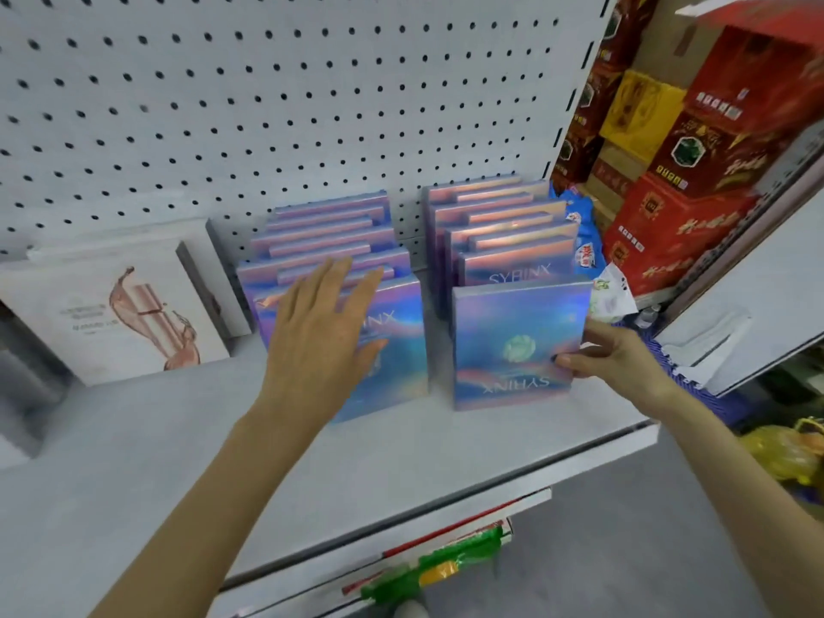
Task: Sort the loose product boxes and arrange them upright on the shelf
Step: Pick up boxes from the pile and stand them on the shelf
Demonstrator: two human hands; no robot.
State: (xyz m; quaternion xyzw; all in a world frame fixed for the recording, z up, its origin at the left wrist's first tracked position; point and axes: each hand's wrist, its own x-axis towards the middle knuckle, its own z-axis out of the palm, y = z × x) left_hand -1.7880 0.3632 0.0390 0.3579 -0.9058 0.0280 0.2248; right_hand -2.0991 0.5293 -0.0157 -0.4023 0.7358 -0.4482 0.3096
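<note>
Right grip point(611, 356): closed on the held SYRINX box point(512, 341), thumb across the front face near its right edge, fingers wrapped behind that edge.
Left grip point(323, 323): flat, fingers straight and slightly spread, palm against the face of the left front box point(397, 350), fingertips reaching over its top edge.
Held SYRINX box: upright on the shelf point(133, 461), at the front of the right row point(499, 216); its lettering reads upside down and its bottom edge sits on the shelf.
Right row: iridescent boxes on edge, one behind another, running back to the pegboard point(223, 104); their tops step at uneven heights.
Left row point(330, 234): the same boxes on edge, also running back to the pegboard, ending in the left front box, which leans a little.
Gap between rows: a narrow lane runs from the pegboard forward; the two front boxes stand just beside each other without touching.
Front edge: a strip of shelf shows between the front boxes and the front edge, narrower under the held box and widening toward the front-left corner.
Left side: a white box point(120, 314) with a pink splash print stands near the left row, a small gap between them.
Right side: a blue packet point(584, 234) is wedged behind the right row at the shelf's right edge; red cartons point(695, 180) stack beyond it, and a neighbouring shelf point(758, 305) juts close to the right grip.
Below: a green packet point(446, 564) shows under the front edge.
</note>
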